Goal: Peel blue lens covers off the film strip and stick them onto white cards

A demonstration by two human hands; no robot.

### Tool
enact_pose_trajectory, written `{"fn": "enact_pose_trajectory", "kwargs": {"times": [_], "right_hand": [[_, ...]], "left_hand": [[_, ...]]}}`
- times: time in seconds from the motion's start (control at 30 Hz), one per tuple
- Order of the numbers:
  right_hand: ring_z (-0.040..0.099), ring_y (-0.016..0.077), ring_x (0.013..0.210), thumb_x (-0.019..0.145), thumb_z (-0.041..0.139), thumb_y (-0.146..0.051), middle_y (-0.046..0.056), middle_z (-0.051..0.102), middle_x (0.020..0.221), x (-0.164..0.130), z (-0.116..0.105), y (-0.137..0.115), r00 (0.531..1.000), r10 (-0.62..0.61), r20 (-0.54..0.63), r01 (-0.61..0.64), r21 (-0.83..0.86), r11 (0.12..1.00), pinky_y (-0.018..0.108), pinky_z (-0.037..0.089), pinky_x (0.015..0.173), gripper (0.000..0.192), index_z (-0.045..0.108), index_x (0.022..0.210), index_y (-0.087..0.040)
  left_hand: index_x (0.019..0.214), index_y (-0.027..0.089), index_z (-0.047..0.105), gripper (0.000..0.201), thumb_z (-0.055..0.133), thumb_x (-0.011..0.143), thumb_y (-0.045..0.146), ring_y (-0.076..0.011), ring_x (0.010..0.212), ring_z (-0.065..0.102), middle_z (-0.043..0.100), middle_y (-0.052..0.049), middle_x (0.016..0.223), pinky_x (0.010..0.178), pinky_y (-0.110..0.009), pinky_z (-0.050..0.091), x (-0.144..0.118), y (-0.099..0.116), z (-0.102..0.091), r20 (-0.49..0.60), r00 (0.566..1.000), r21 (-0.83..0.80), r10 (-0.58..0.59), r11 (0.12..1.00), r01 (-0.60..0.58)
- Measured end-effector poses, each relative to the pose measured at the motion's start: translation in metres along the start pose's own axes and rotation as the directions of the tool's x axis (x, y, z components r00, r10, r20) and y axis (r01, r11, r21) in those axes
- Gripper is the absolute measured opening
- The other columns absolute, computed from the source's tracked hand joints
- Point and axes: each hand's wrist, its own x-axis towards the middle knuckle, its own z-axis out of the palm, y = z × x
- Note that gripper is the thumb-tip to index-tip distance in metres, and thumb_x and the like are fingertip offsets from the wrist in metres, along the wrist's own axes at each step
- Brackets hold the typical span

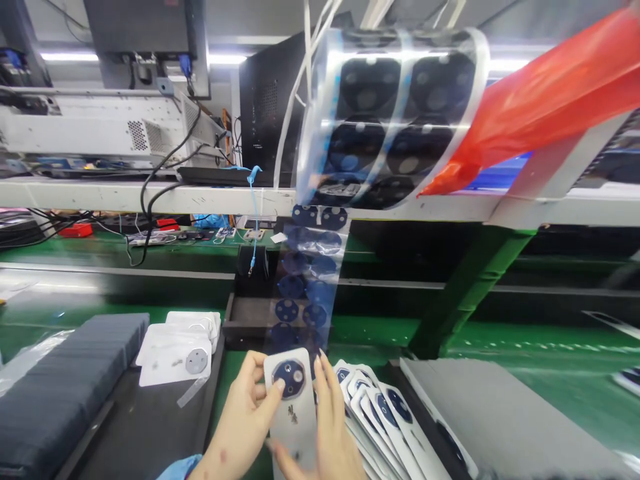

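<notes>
Presently catalogued, low centre of view above the green desk [525, 347]: one white phone back cover with a round dark-blue camera ring [293, 407], held upright between both my hands. My left hand [245, 420] grips its left edge, thumb tip resting on the camera ring; my right hand [333, 427] closes along the right edge, fingers pointing up. Both grips are narrow and closed on the cover.

Handling, as I judge it: thin, light, fairly stiff plastic, glossy and likely slippery, easily smudged or scratched at the ring. Best held by the long edges, not the face.

Adjacent items:
- a clear film strip carrying round blue stickers [310, 280], hanging down to just above the cover; its top curls up close to the camera.
- a fanned row of matching white covers [385, 417], just right of my right hand.
- a stack of white backing sheets [180, 350], to the left.
- a dark grey foam block [65, 380], far left.
- a red plastic sheet [550, 93], upper right.
</notes>
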Motion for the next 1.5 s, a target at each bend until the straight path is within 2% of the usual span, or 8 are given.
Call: {"fn": "enact_pose_trajectory", "kwargs": {"times": [0.1, 0.27, 0.53, 0.67, 0.77, 1.0, 1.27, 1.5], "right_hand": [[0.06, 0.0418, 0.129, 0.088, 0.057, -0.023, 0.019, 0.027, 0.165, -0.016, 0.008, 0.021, 0.996, -0.068, -0.06, 0.051, -0.255, 0.966, 0.044, 0.063, 0.081, 0.091, 0.006, 0.164, -0.028], [0.058, 0.0414, 0.129, 0.089, 0.051, -0.019, 0.018, 0.048, 0.151, -0.022, -0.016, 0.049, 0.985, -0.169, -0.044, 0.133, -0.439, 0.888, 0.054, 0.055, 0.096, 0.086, 0.007, 0.163, -0.026], [0.062, 0.0446, 0.116, 0.091, 0.047, -0.027, 0.021, 0.058, 0.138, -0.019, -0.029, 0.063, 0.968, -0.252, 0.002, 0.202, -0.605, 0.77, 0.056, 0.053, 0.09, 0.085, 0.002, 0.163, -0.022], [0.068, 0.0401, 0.108, 0.089, 0.047, -0.035, 0.02, 0.064, 0.133, -0.006, -0.056, 0.091, 0.973, -0.231, -0.004, 0.176, -0.633, 0.754, 0.049, 0.057, 0.084, 0.084, 0.01, 0.162, -0.017], [0.068, 0.0418, 0.111, 0.093, 0.041, -0.048, 0.023, 0.063, 0.137, 0.004, -0.091, 0.125, 0.998, -0.016, -0.064, -0.031, -0.66, 0.75, 0.051, 0.058, 0.087, 0.079, 0.025, 0.159, -0.008], [0.061, 0.0373, 0.13, 0.09, 0.041, -0.061, 0.021, 0.058, 0.147, 0.0, -0.125, 0.188, 0.958, 0.244, 0.152, -0.129, -0.529, 0.839, 0.047, 0.055, 0.102, 0.081, 0.048, 0.148, -0.006], [0.063, 0.04, 0.127, 0.091, 0.045, -0.06, 0.021, 0.063, 0.142, 0.0, -0.114, 0.168, 0.992, 0.12, 0.024, -0.092, -0.496, 0.863, 0.054, 0.053, 0.106, 0.07, 0.057, 0.138, -0.011], [0.05, 0.0351, 0.141, 0.097, 0.044, -0.055, 0.013, 0.052, 0.155, -0.008, -0.079, 0.117, 0.99, 0.072, 0.118, -0.037, -0.271, 0.962, 0.046, 0.047, 0.113, 0.066, 0.042, 0.153, -0.02]], "left_hand": [[0.1, 0.023, 0.054, 0.006, 0.057, 0.096, 0.027, -0.0228, 0.091, 0.077, 0.077, -0.007, 0.11, 0.079, -0.032, 0.06, -0.005, 0.003, -0.004, 0.193, 0.981, 0.25, -0.008, 0.967, -0.042], [0.142, 0.027, 0.054, 0.061, 0.071, 0.083, 0.025, -0.0353, 0.113, 0.072, 0.075, -0.012, 0.127, 0.098, -0.048, 0.055, -0.003, 0.014, -0.03, 0.531, 0.818, 0.655, -0.222, 0.72, -0.23], [0.123, 0.019, 0.074, 0.039, 0.071, 0.085, 0.028, -0.0274, 0.106, 0.077, 0.081, -0.011, 0.115, 0.097, -0.04, 0.058, 0.02, -0.003, -0.037, 0.61, 0.79, 0.302, -0.061, 0.939, -0.161], [0.113, 0.019, 0.079, 0.033, 0.076, 0.08, 0.023, -0.0267, 0.098, 0.079, 0.084, -0.01, 0.103, 0.093, -0.04, 0.06, 0.027, 0.006, -0.057, 0.479, 0.877, 0.294, -0.014, 0.945, -0.146], [0.115, 0.017, 0.077, 0.036, 0.076, 0.079, 0.021, -0.0263, 0.095, 0.08, 0.085, -0.012, 0.099, 0.092, -0.04, 0.06, 0.031, 0.015, -0.076, 0.355, 0.935, 0.288, 0.027, 0.948, -0.137], [0.105, 0.016, 0.079, 0.037, 0.085, 0.069, 0.021, -0.0259, 0.083, 0.081, 0.085, -0.01, 0.088, 0.084, -0.037, 0.062, 0.036, 0.014, -0.083, 0.205, 0.976, 0.275, 0.075, 0.952, -0.131], [0.097, 0.016, 0.077, 0.034, 0.068, 0.083, 0.046, -0.0299, 0.092, 0.078, 0.083, -0.011, 0.1, 0.086, -0.039, 0.059, 0.049, 0.01, -0.139, -0.262, 0.943, 0.54, 0.206, 0.841, -0.034], [0.106, 0.017, 0.07, 0.024, 0.071, 0.091, 0.035, -0.0288, 0.114, 0.065, 0.072, -0.009, 0.119, 0.104, -0.053, 0.047, 0.055, -0.012, -0.2, -0.322, 0.937, 0.87, 0.133, 0.432, 0.237]]}}
